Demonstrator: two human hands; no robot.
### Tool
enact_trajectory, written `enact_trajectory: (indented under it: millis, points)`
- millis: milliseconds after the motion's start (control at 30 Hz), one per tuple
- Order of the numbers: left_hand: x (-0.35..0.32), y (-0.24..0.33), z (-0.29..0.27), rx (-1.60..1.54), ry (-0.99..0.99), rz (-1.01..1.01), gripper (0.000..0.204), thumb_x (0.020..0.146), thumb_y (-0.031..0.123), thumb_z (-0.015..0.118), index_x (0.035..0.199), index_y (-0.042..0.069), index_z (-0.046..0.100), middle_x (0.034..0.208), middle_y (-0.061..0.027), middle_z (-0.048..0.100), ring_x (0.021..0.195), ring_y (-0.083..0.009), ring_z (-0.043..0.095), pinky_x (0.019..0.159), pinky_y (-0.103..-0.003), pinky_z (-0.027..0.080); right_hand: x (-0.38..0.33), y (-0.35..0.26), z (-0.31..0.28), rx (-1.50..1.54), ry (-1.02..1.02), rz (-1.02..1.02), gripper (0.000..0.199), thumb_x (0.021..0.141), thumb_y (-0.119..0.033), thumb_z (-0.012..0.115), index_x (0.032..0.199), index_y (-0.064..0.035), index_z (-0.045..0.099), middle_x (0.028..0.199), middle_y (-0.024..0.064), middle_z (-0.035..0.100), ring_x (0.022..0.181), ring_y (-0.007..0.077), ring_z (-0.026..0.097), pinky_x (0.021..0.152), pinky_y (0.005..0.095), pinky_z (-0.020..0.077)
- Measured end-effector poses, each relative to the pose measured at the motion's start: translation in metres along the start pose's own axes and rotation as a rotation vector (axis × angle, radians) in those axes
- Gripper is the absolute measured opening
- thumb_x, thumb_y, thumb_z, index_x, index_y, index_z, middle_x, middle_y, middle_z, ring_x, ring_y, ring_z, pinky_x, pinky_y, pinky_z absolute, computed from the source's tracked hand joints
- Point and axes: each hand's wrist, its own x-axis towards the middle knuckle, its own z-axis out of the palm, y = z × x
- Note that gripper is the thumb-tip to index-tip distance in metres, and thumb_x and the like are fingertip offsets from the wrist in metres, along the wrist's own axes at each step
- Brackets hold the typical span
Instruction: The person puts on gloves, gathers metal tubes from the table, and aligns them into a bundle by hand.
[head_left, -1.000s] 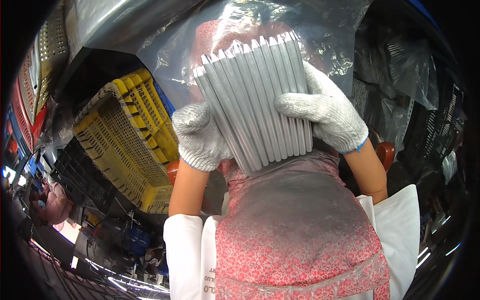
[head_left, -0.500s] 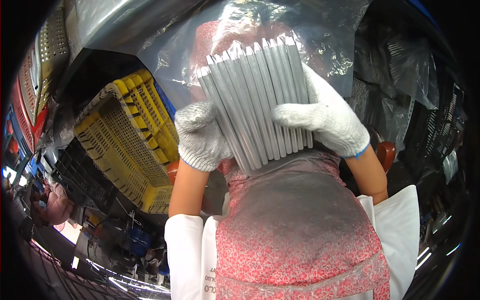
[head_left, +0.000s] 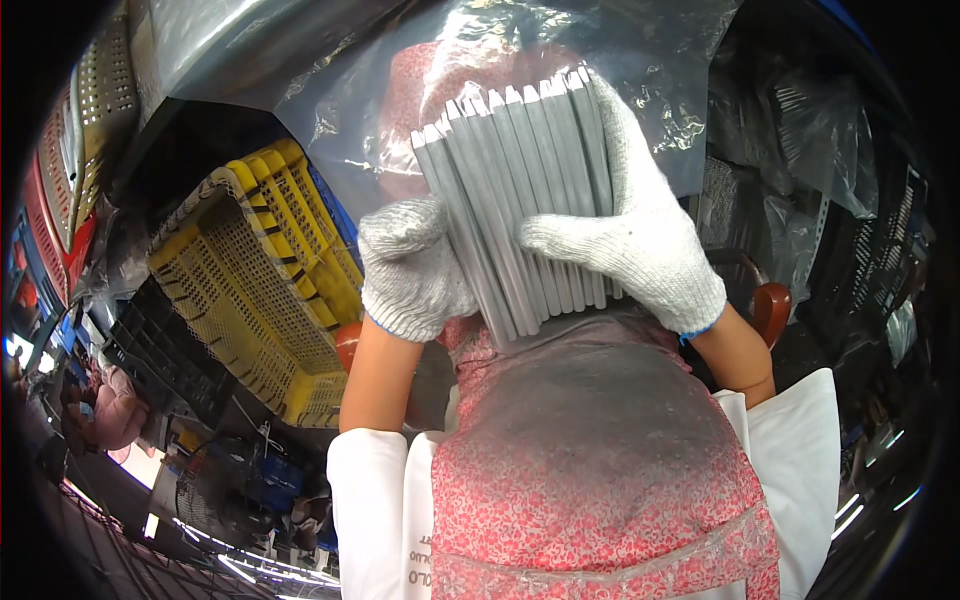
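Note:
A row of long grey metal bars (head_left: pixel 520 200) with narrowed, shiny far ends lies side by side over my lap. My left hand (head_left: pixel 412 265), in a white knit glove, presses against the row's left side with its fingers curled behind. My right hand (head_left: pixel 640 240), gloved the same way, grips the right side; its thumb lies across the top of the bars and its fingers stretch along the outer edge. The bars' undersides and some fingertips are hidden. Under the bars is a red floral apron (head_left: pixel 600 480) with a large grey smudge.
Clear plastic sheeting (head_left: pixel 350 130) spreads beyond the bars. A yellow perforated crate (head_left: pixel 280 290) stands at the left, a black crate (head_left: pixel 165 350) beside it. Brown chair arms (head_left: pixel 770 312) flank me. More plastic bags (head_left: pixel 830 150) hang at the right. Another person (head_left: pixel 118 410) is at the far left.
My right hand has slid left, its thumb reaching farther across the bars. My left hand has shifted slightly right, and the row looks squeezed narrower.

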Motion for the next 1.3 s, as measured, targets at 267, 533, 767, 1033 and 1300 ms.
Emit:
enact_trajectory:
  millis: [267, 533, 767, 1033, 1300]
  points:
    - [0.004, -0.008, 0.033, 0.023, -0.142, -0.122, 0.064, 0.081, 0.026, 0.056, 0.133, -0.010, 0.045, 0.128, -0.0249, 0.056, 0.118, -0.0372, 0.056, 0.104, -0.054, 0.042, 0.002, -0.012, -0.014, 0.358, -0.080, 0.174, 0.089, 0.078, -0.003, 0.073, 0.151, 0.0005, 0.022, 0.139, 0.0147, 0.048, 0.127, 0.0215, 0.048, 0.109, 0.0347, 0.0366]
    - [0.005, -0.011, 0.034, -0.004, -0.106, -0.054, 0.057, 0.084, 0.020, 0.055, 0.130, -0.013, 0.047, 0.126, -0.0274, 0.056, 0.115, -0.0388, 0.058, 0.102, -0.055, 0.045, 0.005, 0.000, -0.010, 0.091, -0.012, 0.080, 0.102, 0.073, 0.002, 0.078, 0.153, -0.0038, 0.016, 0.144, 0.0154, 0.042, 0.131, 0.0224, 0.046, 0.110, 0.0346, 0.0361]
    - [0.004, -0.008, 0.027, 0.080, -0.097, -0.009, 0.054, 0.086, 0.018, 0.053, 0.130, -0.012, 0.047, 0.126, -0.0257, 0.056, 0.115, -0.0364, 0.058, 0.102, -0.053, 0.046, 0.001, -0.003, -0.009, 0.010, -0.015, 0.006, 0.106, 0.072, 0.003, 0.078, 0.154, -0.0045, 0.012, 0.144, 0.0157, 0.042, 0.130, 0.0230, 0.046, 0.109, 0.0352, 0.0375]
    - [0.004, -0.006, 0.034, 0.008, -0.144, -0.077, 0.063, 0.084, 0.025, 0.056, 0.135, -0.009, 0.044, 0.130, -0.0259, 0.053, 0.119, -0.0386, 0.054, 0.104, -0.055, 0.041, 0.006, -0.012, -0.013, 0.156, 0.002, 0.151, 0.099, 0.075, -0.006, 0.079, 0.153, -0.0015, 0.018, 0.142, 0.0169, 0.044, 0.130, 0.0242, 0.046, 0.111, 0.0363, 0.0350]
    - [0.008, -0.007, 0.031, -0.012, -0.081, 0.005, 0.057, 0.086, 0.024, 0.054, 0.133, -0.008, 0.046, 0.130, -0.0249, 0.054, 0.118, -0.0378, 0.055, 0.104, -0.052, 0.042, 0.001, -0.008, 0.000, -0.325, 0.156, -0.146, 0.103, 0.073, -0.004, 0.079, 0.153, -0.0025, 0.015, 0.144, 0.0180, 0.042, 0.132, 0.0254, 0.044, 0.110, 0.0365, 0.0359]
